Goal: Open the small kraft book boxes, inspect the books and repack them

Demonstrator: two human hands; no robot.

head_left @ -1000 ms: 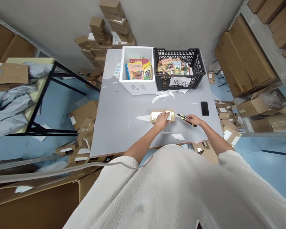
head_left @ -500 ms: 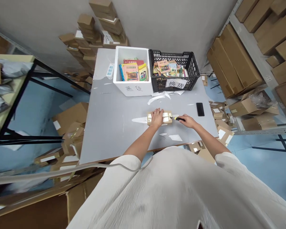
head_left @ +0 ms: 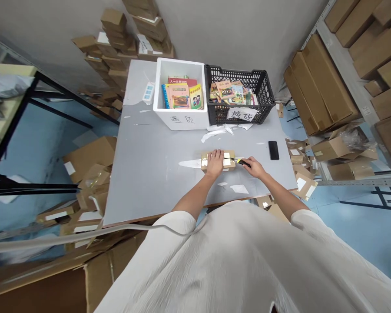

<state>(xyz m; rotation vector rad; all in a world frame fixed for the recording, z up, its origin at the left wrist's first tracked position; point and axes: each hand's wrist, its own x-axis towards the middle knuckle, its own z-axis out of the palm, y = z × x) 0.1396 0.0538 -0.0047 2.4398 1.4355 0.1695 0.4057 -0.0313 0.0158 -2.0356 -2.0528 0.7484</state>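
A small taped cardboard box (head_left: 228, 163) lies on the grey table (head_left: 143, 174). My left hand (head_left: 215, 162) presses it down from above, its fingers reaching across the top to the far edge. A black and yellow utility knife (head_left: 244, 163) is gripped in my right hand (head_left: 254, 167), at the box's right end. The knife's blade meets the tape over the box, though its tip is too small to make out. Scraps of white paper (head_left: 239, 189) lie close by on the tabletop.
Behind the box stand a white foam bin (head_left: 182, 119) and a black plastic crate (head_left: 267, 102), both holding books. A phone (head_left: 273, 150) lies at the right. Cardboard boxes (head_left: 112, 48) are stacked by the wall, and a shelf (head_left: 361, 98) rises at the right.
The knife and my right hand have shifted slightly, and the knife handle is now tilted more. My left hand stays on the box. The view has turned a little.
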